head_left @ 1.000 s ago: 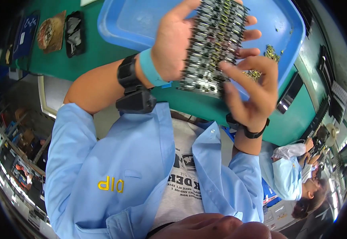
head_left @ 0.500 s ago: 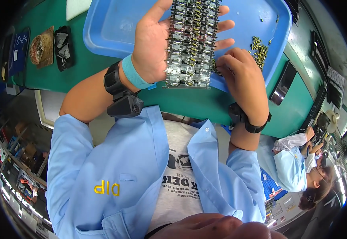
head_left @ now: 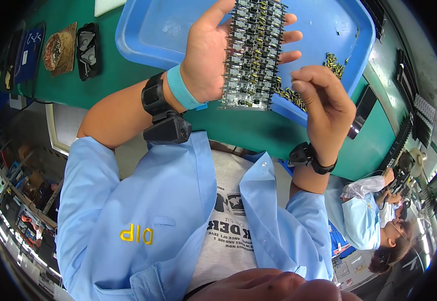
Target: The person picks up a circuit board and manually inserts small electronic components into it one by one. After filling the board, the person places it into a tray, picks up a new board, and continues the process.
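Observation:
My left hand (head_left: pixel 203 57), palm up, holds a long panel of small circuit boards (head_left: pixel 252 57) over the near part of a blue plastic tray (head_left: pixel 146 50). Its fingertips show past the panel's right edge. Rows of tiny yellow-and-black parts sit along the boards. Just right of the panel is my right hand (head_left: pixel 329 98), thumb and forefinger pinched together; whatever they hold is too small to make out. Loose yellow-and-black cylindrical components (head_left: pixel 335 65) lie heaped in the tray's right side, partly hidden by the right hand.
A dark phone (head_left: pixel 363 106) lies on the green table right of the tray. At left are a black container (head_left: pixel 88 50), a round brown object (head_left: pixel 54 52) on a brown sheet and a blue folder-like item (head_left: pixel 27 55). A co-worker (head_left: pixel 361 215) sits at right.
My right hand has drawn back from the components and the panel's edge, rightward, with its fingers pinched. The left hand still holds the panel. The whole view has shifted slightly.

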{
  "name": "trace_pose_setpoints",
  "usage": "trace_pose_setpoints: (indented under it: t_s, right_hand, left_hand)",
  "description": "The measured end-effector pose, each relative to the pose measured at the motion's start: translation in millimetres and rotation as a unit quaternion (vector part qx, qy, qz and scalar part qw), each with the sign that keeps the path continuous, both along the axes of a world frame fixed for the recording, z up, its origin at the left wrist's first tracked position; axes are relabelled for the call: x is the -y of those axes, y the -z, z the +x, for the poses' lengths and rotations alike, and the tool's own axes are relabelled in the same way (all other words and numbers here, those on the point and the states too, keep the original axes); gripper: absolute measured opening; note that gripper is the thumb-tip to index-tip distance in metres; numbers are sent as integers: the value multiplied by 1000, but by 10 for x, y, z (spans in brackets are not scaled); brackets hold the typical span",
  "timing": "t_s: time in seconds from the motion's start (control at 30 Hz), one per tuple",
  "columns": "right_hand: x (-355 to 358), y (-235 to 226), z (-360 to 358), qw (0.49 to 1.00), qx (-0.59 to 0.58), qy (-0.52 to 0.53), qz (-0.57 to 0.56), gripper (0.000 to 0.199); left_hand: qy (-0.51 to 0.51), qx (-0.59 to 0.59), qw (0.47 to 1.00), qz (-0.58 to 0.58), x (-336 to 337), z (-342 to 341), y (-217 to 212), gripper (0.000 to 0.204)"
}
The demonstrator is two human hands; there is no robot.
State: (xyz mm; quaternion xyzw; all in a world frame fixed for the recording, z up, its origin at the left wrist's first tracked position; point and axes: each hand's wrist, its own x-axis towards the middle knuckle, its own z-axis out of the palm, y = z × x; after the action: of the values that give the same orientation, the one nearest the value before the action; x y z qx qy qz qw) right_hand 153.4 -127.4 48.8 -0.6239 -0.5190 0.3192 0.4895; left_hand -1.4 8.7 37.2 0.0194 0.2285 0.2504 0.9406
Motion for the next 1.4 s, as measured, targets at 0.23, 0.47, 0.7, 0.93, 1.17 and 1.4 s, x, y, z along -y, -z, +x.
trace_pose_setpoints:
  t_s: [0.23,0.47,0.7,0.93,1.17,1.4]
  right_hand:
    - [-8,2,-176,996,-82,-23,-41,19]
    - [1,43,-213,993,-102,-2,-64,18]
    - [-64,54,-220,988,122,-76,61,19]
    - [-104,65,-258,956,256,-86,114,25]
    - [-106,62,-269,948,277,-90,129,26]
    - [-107,75,-238,933,310,-104,149,31]
  left_hand:
    - [-3,4,1000,-12,1,2,-18,62]
    - [-2,121,992,-32,0,-34,216,60]
    - [-8,11,999,-37,-15,11,-4,59]
    - [3,-7,999,-31,-12,0,-1,59]
    - [8,-15,1000,8,3,-5,53,59]
    - [14,-18,1000,17,7,-1,58,59]
